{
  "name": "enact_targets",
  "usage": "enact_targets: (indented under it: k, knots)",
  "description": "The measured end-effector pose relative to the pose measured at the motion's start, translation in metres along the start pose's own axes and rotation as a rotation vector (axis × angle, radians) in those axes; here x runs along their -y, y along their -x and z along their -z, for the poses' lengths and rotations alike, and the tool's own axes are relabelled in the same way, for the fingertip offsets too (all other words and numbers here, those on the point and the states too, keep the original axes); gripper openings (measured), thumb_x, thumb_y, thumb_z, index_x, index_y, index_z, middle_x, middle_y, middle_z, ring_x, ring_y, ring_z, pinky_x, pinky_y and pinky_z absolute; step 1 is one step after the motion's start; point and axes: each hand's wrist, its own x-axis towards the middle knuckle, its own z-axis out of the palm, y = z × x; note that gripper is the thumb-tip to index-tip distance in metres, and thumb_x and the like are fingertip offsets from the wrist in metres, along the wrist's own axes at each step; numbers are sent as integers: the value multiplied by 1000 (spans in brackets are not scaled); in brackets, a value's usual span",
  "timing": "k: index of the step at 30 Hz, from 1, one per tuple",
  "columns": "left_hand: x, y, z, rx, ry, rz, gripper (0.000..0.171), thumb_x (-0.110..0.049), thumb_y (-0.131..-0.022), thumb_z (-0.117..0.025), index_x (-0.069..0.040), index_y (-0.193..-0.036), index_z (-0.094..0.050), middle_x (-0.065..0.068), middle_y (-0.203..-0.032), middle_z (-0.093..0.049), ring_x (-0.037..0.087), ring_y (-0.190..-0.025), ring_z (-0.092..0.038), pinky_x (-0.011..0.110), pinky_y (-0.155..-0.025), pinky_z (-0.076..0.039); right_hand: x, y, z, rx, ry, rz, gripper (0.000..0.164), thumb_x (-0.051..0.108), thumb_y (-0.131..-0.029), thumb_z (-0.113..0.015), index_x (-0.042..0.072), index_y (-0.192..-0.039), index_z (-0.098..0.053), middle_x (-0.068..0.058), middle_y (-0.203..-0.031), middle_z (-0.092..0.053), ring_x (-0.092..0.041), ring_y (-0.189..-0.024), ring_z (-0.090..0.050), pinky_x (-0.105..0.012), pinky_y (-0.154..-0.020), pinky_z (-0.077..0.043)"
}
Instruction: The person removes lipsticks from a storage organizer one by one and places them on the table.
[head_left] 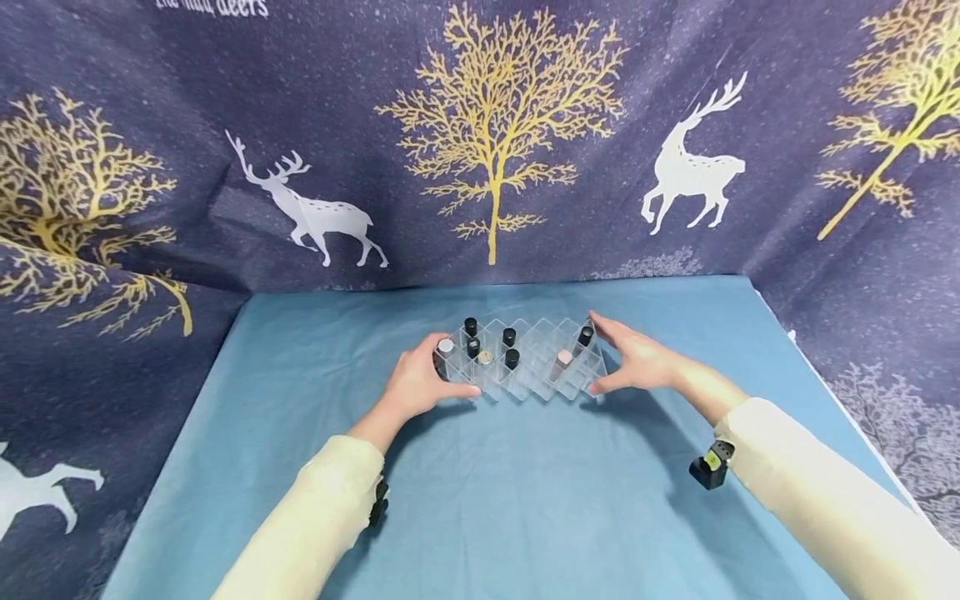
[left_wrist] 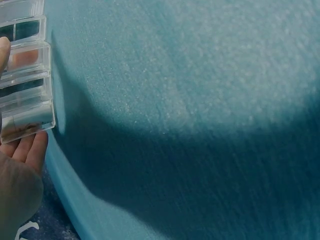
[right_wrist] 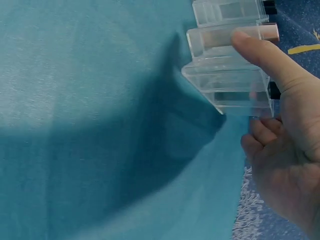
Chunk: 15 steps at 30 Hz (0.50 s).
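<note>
A clear plastic organizer (head_left: 538, 342) with diamond-shaped compartments is held at its two ends over the blue cloth. Standing in it are several small tubes: a white-capped one (head_left: 446, 344) at the left, a gold-topped one (head_left: 485, 358), a pink-topped one (head_left: 565, 357) and several with black caps (head_left: 512, 358). My left hand (head_left: 415, 379) grips the left end, thumb along the near side, fingers round the far side. At the right end my right hand (head_left: 641, 358) grips likewise; in the right wrist view its thumb (right_wrist: 257, 50) presses the clear wall.
Blue cloth (head_left: 487, 500) covers the table. Behind and beside it hangs a dark blue fabric (head_left: 337, 150) printed with deer and trees. A small black device (head_left: 708, 468) is worn at the right sleeve, another (head_left: 379, 500) at the left.
</note>
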Motion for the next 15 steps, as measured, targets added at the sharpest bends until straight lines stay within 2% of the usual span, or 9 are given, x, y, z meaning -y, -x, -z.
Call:
enact_targets:
  k: [4,15]
  knots:
    - [-2,-1,-2,4,-5,4,107,-52,-66,-101,-17,-155,-51,14,-145,-66,46,-134,-57,58,-111,-48,-6,5,-5,-10,-38,-20,132,32,-80,-96,-9,-167,-6,-34,-172,-13,-52,-156,-26,-62,-126,-23]
    - [-1,-2,-2,17,-4,14,107,-52,-68,-100,-18,-156,-50,15,-147,-64,49,-138,-52,61,-112,-46,-9,1,-10,-24,-59,-32,130,30,-81,-94,-5,-169,-5,-32,-173,-12,-50,-154,-32,-61,-125,-25]
